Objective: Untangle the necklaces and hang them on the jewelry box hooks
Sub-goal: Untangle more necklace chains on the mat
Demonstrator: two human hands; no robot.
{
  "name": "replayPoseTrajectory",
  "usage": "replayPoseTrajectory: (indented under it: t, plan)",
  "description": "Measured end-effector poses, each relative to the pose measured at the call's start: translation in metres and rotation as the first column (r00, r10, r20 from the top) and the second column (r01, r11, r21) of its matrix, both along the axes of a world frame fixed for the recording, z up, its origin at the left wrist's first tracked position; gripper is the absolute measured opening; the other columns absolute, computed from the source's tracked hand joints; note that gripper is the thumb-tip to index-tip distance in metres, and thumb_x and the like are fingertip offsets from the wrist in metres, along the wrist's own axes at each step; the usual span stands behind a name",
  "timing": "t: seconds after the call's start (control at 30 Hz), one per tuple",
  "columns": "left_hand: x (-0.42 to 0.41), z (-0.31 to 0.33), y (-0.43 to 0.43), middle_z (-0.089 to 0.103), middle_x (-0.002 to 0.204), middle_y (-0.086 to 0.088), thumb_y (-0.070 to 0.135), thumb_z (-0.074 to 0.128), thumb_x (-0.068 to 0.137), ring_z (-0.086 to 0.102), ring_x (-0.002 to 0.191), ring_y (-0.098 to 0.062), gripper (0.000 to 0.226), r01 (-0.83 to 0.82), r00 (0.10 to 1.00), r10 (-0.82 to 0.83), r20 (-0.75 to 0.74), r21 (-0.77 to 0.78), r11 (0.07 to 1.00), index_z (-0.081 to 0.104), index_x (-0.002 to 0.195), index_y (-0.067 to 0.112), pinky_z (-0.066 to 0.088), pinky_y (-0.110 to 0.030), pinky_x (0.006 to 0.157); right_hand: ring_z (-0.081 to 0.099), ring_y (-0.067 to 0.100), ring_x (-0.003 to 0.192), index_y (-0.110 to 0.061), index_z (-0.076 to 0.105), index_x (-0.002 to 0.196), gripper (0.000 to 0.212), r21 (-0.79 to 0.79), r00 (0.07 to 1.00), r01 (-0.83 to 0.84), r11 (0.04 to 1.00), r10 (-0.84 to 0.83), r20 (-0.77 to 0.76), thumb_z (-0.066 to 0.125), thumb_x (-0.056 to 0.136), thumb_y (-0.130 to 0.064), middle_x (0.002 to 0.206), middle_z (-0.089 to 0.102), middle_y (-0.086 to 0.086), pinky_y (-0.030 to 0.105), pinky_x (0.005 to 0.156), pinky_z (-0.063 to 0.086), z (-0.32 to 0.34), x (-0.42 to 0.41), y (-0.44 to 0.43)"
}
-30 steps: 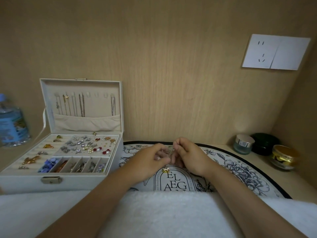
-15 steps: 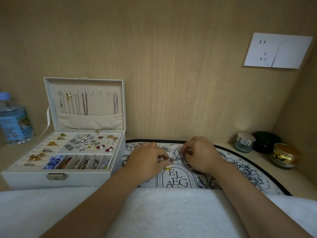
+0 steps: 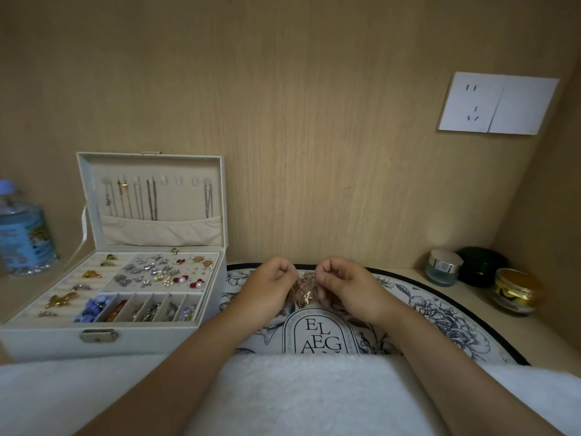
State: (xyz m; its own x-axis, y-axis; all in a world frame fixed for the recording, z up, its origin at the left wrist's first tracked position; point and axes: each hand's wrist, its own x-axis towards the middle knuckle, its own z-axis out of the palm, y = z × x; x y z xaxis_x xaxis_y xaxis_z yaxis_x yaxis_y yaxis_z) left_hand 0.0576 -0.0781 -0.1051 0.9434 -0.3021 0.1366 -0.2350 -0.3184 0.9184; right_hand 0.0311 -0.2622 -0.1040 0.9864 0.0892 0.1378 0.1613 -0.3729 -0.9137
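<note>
The jewelry box [image 3: 94, 338] sits at the left of the table [image 3: 534, 335], a bottle [image 3: 22, 234] on its left, a mat [image 3: 440, 313] on its right. Three jars [image 3: 481, 265] stand right of the mat. A towel [image 3: 298, 394] lies in front.

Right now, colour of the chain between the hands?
Rose-gold necklace chain, clearest in the head view.

Pale wooden desk [image 3: 534, 335] carrying everything. Round floral mat [image 3: 440, 316] lying flat on it. White jewelry box [image 3: 44, 339] sitting just left of mat, lid standing open. Water bottle [image 3: 23, 234] standing well left of mat, beyond box. Silver-lidded glass jar [image 3: 443, 268], dark green jar [image 3: 481, 266] and gold-lidded jar [image 3: 514, 291] clustering right of mat. White towel [image 3: 298, 394] covering mat's near edge.
</note>
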Motion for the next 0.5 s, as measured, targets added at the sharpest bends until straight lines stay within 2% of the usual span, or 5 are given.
replayPoseTrajectory:
  t: [0.07, 0.13, 0.23, 0.4, 0.5]
  plan:
    - [-0.003, 0.004, -0.002, 0.066, 0.071, 0.006, 0.019, 0.05, 0.101, 0.055, 0.059, -0.009, 0.014, 0.05, 0.99, -0.072, -0.124, -0.167, 0.985, 0.058, 0.089, 0.018, 0.038, -0.021, 0.05, 0.037, 0.011, 0.047, -0.013, 0.058, 0.084, 0.02, 0.086, 0.999, -0.006, 0.996, 0.009, -0.032, 0.051, 0.102, -0.01, 0.056, 0.047, -0.005, 0.028, 0.049, 0.031, 0.004, 0.0, 0.003]
    - [-0.005, 0.007, -0.002, 0.064, 0.075, 0.0, 0.014, 0.047, 0.101, 0.054, 0.056, -0.011, 0.014, 0.059, 0.98, -0.098, -0.173, -0.219, 0.974, 0.056, 0.09, 0.015, 0.038, -0.018, 0.045, 0.035, 0.002, 0.042, -0.014, 0.06, 0.085, 0.019, 0.054, 1.0, 0.001, 0.999, 0.001, -0.025, 0.053, 0.102, -0.009, 0.052, 0.046, -0.013, 0.018, 0.044, 0.03, 0.01, -0.002, 0.004]
    - [-0.004, 0.004, -0.002, 0.062, 0.072, 0.003, 0.019, 0.046, 0.101, 0.05, 0.054, -0.014, 0.014, 0.067, 0.992, -0.076, -0.1, -0.092, 0.994, 0.056, 0.091, 0.018, 0.038, -0.024, 0.049, 0.038, -0.003, 0.039, -0.011, 0.063, 0.086, 0.017, 0.029, 1.0, 0.014, 0.999, -0.014, 0.0, 0.055, 0.1, -0.008, 0.048, 0.049, -0.016, 0.009, 0.042, 0.031, 0.016, -0.005, 0.003]
    - [-0.002, -0.001, 0.002, 0.061, 0.068, 0.011, 0.032, 0.058, 0.096, 0.054, 0.064, -0.008, 0.011, 0.134, 0.99, -0.136, 0.047, 0.041, 0.99, 0.068, 0.091, 0.033, 0.044, -0.029, 0.066, 0.03, 0.001, 0.041, -0.011, 0.064, 0.087, 0.016, 0.03, 0.999, -0.033, 0.999, 0.033, 0.011, 0.056, 0.1, -0.012, 0.05, 0.043, -0.013, 0.014, 0.042, 0.027, 0.013, -0.005, 0.0]
    - [-0.001, -0.002, 0.003, 0.062, 0.064, 0.013, 0.032, 0.063, 0.093, 0.056, 0.059, -0.003, 0.012, 0.125, 0.989, -0.128, 0.078, 0.046, 0.991, 0.072, 0.086, 0.034, 0.048, -0.03, 0.067, 0.03, 0.001, 0.042, -0.011, 0.064, 0.087, 0.016, 0.059, 0.999, -0.053, 0.997, 0.053, 0.001, 0.055, 0.101, -0.012, 0.052, 0.044, -0.013, 0.014, 0.042, 0.027, 0.011, -0.004, 0.0]
